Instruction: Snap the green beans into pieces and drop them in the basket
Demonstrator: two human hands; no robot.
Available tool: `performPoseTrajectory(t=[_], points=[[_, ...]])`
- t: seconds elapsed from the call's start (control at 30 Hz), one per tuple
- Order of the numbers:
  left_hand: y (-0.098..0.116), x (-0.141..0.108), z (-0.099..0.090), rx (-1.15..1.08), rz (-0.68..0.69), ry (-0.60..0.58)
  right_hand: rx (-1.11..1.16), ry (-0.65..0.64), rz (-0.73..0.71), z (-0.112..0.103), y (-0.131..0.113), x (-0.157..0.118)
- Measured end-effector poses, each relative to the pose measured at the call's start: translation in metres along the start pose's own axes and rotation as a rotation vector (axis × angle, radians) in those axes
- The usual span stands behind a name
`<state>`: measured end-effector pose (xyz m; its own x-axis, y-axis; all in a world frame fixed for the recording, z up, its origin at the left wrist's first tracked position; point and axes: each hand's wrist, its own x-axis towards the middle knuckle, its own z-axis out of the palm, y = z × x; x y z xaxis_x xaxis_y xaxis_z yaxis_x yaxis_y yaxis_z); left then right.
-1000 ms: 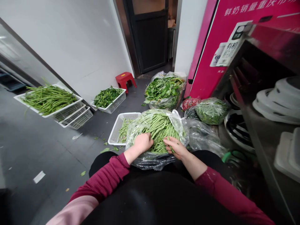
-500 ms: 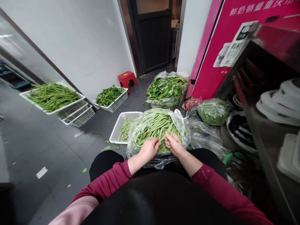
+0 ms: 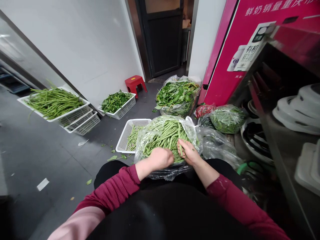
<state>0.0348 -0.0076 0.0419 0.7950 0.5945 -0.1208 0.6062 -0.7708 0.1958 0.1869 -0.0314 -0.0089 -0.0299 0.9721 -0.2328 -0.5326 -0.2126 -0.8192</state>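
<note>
A clear plastic bag (image 3: 143, 141) full of long green beans (image 3: 163, 135) sits against my lap, its mouth open. My right hand (image 3: 189, 151) is closed on a green bean (image 3: 179, 133), which stands up out of its fingers. My left hand (image 3: 161, 158) is closed over the near side of the bag, knuckles up; its fingertips are turned away, so what they hold is hidden. Just left of the bag, a white perforated basket (image 3: 121, 141) on the floor holds short bean pieces (image 3: 135, 135).
White baskets (image 3: 82, 126) of long green stalks are at the left. A basket of leafy greens (image 3: 116, 102), a red stool (image 3: 135, 83) and a bag of leaves (image 3: 177, 95) stand ahead. More bagged greens (image 3: 228, 119) and a metal shelf (image 3: 282, 160) are on the right.
My hands, close together before, have drawn apart. The left has turned knuckles-up and moved slightly down; the right now has a bean pointing upward.
</note>
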Motion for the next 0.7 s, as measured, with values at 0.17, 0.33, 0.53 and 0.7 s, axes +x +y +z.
performPoseTrajectory(t=[0.17, 0.33, 0.53, 0.7], points=[[-0.031, 0.019, -0.011, -0.601, -0.313, 0.222, 0.055, -0.359, 0.146, -0.004, -0.001, -0.012], [-0.032, 0.033, -0.009, -1.614, -0.381, 0.132, 0.112, -0.516, 0.188, -0.005, 0.002, -0.016], [-0.026, 0.04, -0.011, -1.594, -0.326, 0.359, 0.162, -0.48, 0.238, -0.004, 0.003, -0.017], [-0.021, 0.033, -0.016, -1.1, -0.357, 0.625, 0.232, -0.267, 0.251, -0.002, 0.008, -0.012]])
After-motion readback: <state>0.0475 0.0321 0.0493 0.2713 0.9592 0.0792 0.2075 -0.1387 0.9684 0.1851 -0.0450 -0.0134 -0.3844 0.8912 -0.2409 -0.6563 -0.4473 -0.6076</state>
